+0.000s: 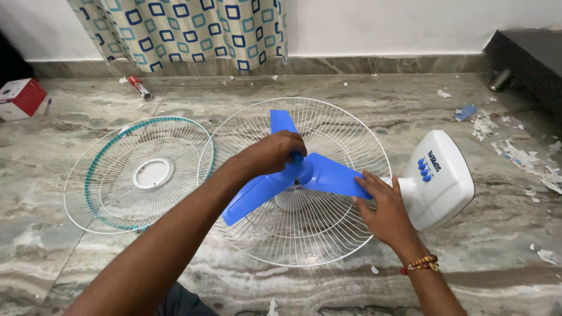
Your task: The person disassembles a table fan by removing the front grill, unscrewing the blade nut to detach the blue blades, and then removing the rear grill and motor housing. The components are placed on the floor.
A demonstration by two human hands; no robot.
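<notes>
Closest to me are my two forearms, coming up from the bottom edge over the marble floor (328, 287), the right one wearing a beaded bracelet (420, 264) at the wrist. My left hand (274, 153) reaches in from the lower left, and its grip is clenched around the blue cap (297, 157) at the centre of the blue fan blade (304, 172), fingers curled over the hub. My right hand (381, 205) lies flat and released, fingers spread, pressing on the tip of the blade arm that points right, just beside the white fan base (440, 181). The three-armed blade sits inside the white rear guard (293, 243), a round wire cage lying flat on the floor roughly in the middle of my view, with the white motor housing showing under the hub. The base is tipped over on its side to the right of the guard, its blue buttons (424, 169) facing up. To the left, the front guard (139, 173) with a teal rim lies flat on the floor, its edge touching or slightly overlapping the rear guard; I can't tell which. Farther back, a patterned curtain (181, 29) hangs against the wall, a small red-and-white tube (140, 88) lies near it, and a red and white box (22, 98) sits at the far left. Torn paper scraps (515, 152) are scattered on the floor at the right.
</notes>
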